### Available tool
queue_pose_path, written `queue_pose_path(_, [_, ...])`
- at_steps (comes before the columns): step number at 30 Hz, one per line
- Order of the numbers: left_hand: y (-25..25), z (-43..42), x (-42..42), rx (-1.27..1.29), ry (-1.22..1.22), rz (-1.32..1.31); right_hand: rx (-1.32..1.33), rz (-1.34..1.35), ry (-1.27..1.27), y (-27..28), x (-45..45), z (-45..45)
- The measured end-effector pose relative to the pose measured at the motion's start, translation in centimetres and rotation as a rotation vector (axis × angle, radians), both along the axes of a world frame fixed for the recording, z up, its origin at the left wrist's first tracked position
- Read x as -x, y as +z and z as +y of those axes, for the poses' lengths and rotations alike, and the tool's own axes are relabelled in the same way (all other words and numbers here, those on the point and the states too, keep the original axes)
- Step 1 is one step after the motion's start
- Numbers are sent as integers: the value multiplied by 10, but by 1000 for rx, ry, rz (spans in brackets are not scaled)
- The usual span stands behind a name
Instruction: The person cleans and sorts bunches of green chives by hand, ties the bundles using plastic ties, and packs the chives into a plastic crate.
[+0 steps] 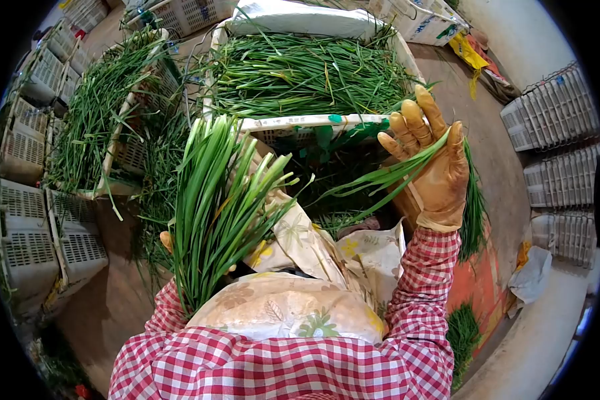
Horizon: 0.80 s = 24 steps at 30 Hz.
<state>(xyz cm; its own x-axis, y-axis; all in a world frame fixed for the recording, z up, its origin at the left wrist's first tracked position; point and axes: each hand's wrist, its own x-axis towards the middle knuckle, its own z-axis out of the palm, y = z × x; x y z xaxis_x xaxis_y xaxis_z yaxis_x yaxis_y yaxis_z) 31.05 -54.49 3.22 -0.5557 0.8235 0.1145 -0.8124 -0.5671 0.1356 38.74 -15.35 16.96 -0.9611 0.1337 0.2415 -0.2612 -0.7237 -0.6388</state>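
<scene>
A thick bunch of long green stalks [210, 200], pale ends up, stands upright over the lap on the left. Behind it, my left hand [166, 241] holds the bunch; only a gloved fingertip shows at its left edge. My right hand [430, 160], in a stained tan glove, is raised with its palm showing and its fingers spread. A few thin green stalks [397, 170] lie in it, passing between thumb and fingers. More greens [473, 213] hang behind that wrist.
Ahead is a white crate [280, 123] heaped with green stalks. Another full crate [117, 143] stands to the left, beside stacked white crates [30, 230]. More crates [553, 113] are stacked at the right wall. Loose greens [465, 333] lie on the floor at lower right.
</scene>
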Motion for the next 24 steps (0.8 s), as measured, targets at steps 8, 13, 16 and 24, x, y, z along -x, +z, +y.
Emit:
queue_pose_path(8, [-2,49,34,-319,-117,124,148,166,384,15,23,-65])
queue_pose_path(13, [12,99,25,-369,-221,75,25,65,441,10,41,-100])
queue_pose_path(16, [14,100,19,-402,-267,47,-263,-79,321,12,50,-103])
queue_pose_path(24, [13,61,24,-392,-281,42,-175,-275,-235,22,19,-11])
